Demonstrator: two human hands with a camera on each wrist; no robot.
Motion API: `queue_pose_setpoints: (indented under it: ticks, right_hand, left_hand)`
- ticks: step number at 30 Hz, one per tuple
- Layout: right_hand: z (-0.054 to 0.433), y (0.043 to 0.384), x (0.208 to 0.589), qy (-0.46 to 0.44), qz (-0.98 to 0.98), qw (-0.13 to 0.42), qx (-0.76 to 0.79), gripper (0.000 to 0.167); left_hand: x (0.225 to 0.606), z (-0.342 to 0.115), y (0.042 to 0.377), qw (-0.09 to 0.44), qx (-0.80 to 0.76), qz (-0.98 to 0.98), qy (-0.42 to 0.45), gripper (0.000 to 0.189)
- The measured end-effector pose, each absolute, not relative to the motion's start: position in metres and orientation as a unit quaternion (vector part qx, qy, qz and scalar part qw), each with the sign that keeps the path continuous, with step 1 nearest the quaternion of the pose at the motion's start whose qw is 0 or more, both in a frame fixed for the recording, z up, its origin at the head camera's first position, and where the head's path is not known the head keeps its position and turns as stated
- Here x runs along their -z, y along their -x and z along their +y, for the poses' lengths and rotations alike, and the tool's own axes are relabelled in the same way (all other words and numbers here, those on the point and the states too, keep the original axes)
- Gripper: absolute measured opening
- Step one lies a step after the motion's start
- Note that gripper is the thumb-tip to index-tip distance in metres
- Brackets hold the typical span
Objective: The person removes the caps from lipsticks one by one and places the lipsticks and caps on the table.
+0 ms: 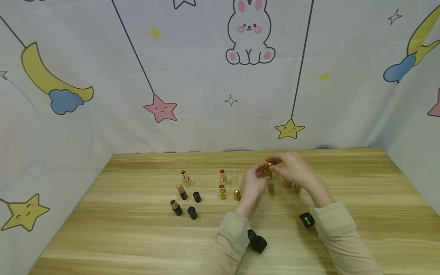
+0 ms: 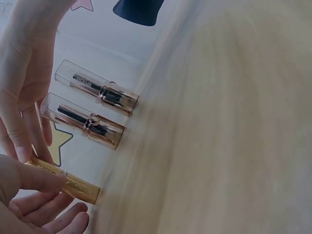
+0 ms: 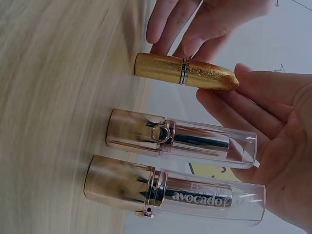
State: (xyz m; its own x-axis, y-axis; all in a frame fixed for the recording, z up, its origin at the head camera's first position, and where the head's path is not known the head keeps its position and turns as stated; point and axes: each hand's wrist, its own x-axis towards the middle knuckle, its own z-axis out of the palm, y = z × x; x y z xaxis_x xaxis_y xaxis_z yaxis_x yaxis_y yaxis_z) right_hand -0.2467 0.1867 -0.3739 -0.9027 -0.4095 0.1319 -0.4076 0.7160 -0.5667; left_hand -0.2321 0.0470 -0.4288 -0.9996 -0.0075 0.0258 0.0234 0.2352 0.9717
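Observation:
A gold bullet-shaped lipstick [image 3: 158,66], cap on, stands upright between both hands. My left hand [image 1: 253,183] pinches it around the middle, the thumb lying along its side in the left wrist view. At the tapered tip of the cap, my right hand [image 1: 293,167] pinches with thumb and fingertip. Beside it stand two capped lipsticks, one [image 3: 139,130] with a ring on its front and another [image 3: 119,184] lettered "avocado". Both have clear covers and rose-gold bases, and sit below the right hand in the head view.
To the left stand several uncapped lipsticks, including a gold one [image 1: 222,193] and a black one [image 1: 177,208]. Their caps stand beside them: a gold cap [image 1: 237,195], black caps [image 1: 192,212] and clear caps [image 1: 235,178]. A printed cloth [image 1: 206,130] hangs behind the wooden table [image 1: 137,244].

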Motion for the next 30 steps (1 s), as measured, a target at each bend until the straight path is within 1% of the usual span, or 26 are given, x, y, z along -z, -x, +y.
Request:
queue_pose_setpoints:
  ticks: [6,14,22,25,30]
  right_hand:
    - [0.185,0.247,0.377,0.216,0.929,-0.005,0.299,0.028]
    - [0.182,0.248,0.379,0.215,0.933,-0.008,0.287,0.025]
    - [0.187,0.247,0.379,0.203,0.935,-0.005,0.29,0.023]
    - [0.188,0.246,0.379,0.195,0.937,-0.005,0.289,0.022]
    - [0.185,0.248,0.381,0.211,0.935,-0.012,0.285,0.022]
  left_hand:
    - [0.434,0.052,0.233,0.013,0.632,-0.774,-0.011,0.04]
    - [0.44,0.057,0.237,0.049,0.617,-0.785,-0.032,0.032]
    - [0.443,0.065,0.239,0.059,0.614,-0.787,-0.026,0.029]
    - [0.444,0.065,0.238,0.055,0.62,-0.782,-0.018,0.029]
    - [0.445,0.06,0.236,0.056,0.625,-0.778,-0.027,0.026]
